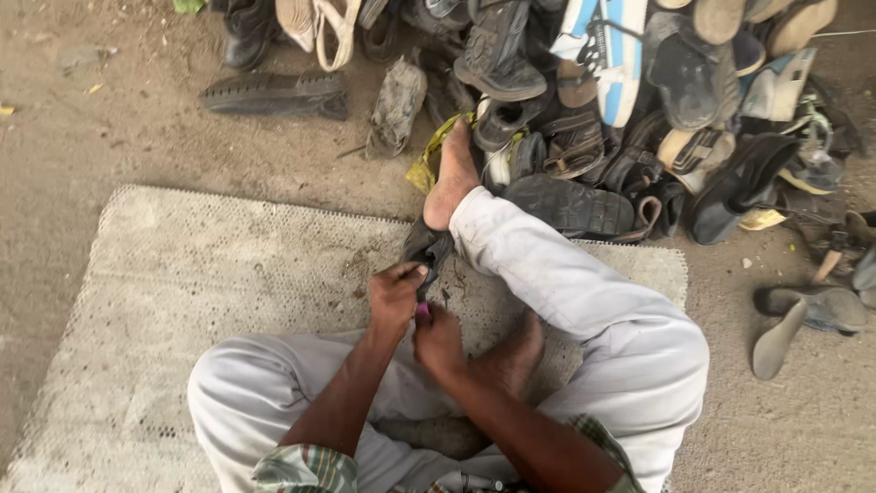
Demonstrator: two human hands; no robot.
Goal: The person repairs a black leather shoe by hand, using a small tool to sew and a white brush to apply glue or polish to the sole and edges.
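Bare hands, pale trousers, patterned shirt

The left hand (394,297) and right hand (438,340) are bare, without gloves, rings or watch; the forearms behind the fingers are uncovered to the elbows. Above them sit short sleeves (301,467) of a checked shirt in green, tan and reddish tones. The trousers (584,292) are loose, off-white and creased, lightly soiled. Both feet (453,173) are bare, without shoes.

Soft, even daylight, faint shadows, no glare; sharp in the middle, slightly smeared toward the edges.
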